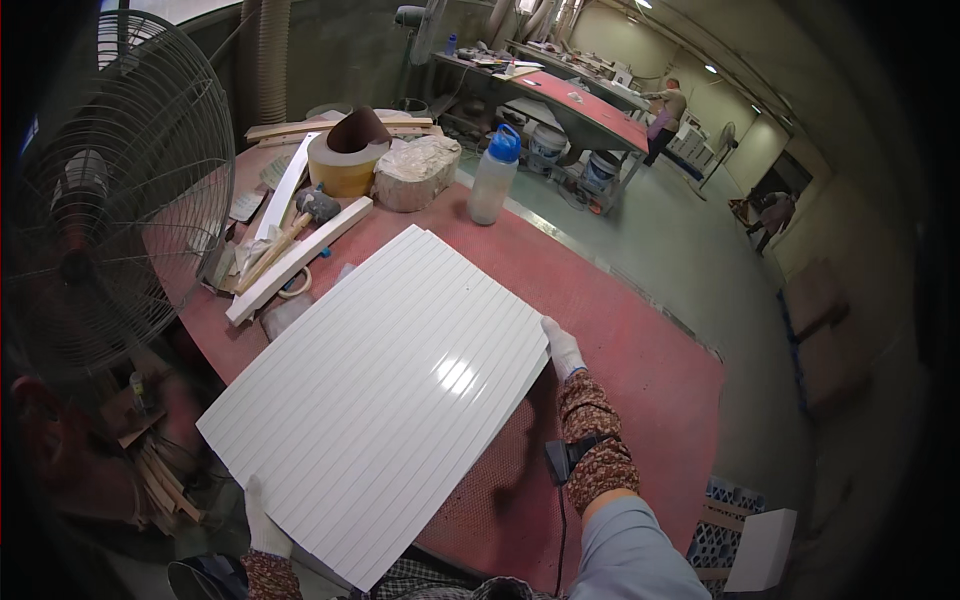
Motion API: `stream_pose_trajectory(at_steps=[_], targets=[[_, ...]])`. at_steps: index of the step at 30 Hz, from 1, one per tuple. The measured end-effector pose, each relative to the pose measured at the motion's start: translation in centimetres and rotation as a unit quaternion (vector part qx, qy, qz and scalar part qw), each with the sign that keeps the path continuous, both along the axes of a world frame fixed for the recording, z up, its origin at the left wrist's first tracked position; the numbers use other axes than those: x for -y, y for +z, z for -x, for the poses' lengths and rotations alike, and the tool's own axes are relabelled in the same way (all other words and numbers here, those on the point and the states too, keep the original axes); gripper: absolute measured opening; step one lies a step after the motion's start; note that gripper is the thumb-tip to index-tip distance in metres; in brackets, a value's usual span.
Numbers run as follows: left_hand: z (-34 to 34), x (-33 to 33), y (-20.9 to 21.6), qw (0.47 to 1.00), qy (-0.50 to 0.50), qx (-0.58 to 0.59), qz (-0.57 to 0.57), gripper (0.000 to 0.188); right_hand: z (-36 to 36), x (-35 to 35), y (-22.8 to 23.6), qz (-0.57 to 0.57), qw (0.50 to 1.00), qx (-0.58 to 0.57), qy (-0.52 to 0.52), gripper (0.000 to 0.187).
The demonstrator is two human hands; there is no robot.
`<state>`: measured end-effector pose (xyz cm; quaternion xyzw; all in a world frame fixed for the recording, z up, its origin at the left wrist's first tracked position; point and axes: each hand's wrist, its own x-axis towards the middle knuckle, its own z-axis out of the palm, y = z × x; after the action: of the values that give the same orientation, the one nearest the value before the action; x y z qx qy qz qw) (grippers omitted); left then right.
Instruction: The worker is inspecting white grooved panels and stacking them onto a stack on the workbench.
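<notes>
A large glossy white grooved panel (390, 390) is held tilted over the red table (640, 400), with a second white edge showing behind it at the top and lower right. My left hand (262, 520), in a white glove, grips its lower left edge. On the opposite edge, my gloved right hand (563, 348) is closed with the thumb over the front; the other fingers are hidden behind. A strapped black device with a cable (570, 458) sits on my right forearm, over a brown patterned sleeve.
A bottle with a blue lid (493, 175), a yellow roll (345, 165), a wrapped roll (418, 170), a mallet (318, 204) and white strips (300, 262) lie at the table's far side. A large fan (110, 190) stands left. Two people (668, 110) are in the background.
</notes>
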<state>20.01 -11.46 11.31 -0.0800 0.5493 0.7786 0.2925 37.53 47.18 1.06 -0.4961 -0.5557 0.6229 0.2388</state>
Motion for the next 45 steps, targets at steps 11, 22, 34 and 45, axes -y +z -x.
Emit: stream_pose_trajectory(at_steps=[11, 22, 34, 45], targets=[[0.0, 1.5, -3.4, 0.999, 0.038, 0.004, -0.008, 0.093, -1.1, 1.0, 0.0, 0.11, 0.989, -0.062, 0.07, 0.074], [0.5, 7.6, -13.2, 0.999, 0.007, 0.033, -0.024, 0.072, 0.7, 2.4, 2.9, 0.067, 0.987, 0.064, 0.131, 0.091], [-1.1, 6.9, -11.3, 0.996, 0.025, 0.088, 0.012, 0.069, -2.1, -0.4, -1.7, 0.058, 0.981, 0.108, 0.151, 0.098], [-4.8, 11.2, -12.2, 0.993, 0.062, 0.102, 0.001, 0.065, -5.8, 4.8, 1.9, 0.058, 0.987, 0.063, 0.137, 0.077]])
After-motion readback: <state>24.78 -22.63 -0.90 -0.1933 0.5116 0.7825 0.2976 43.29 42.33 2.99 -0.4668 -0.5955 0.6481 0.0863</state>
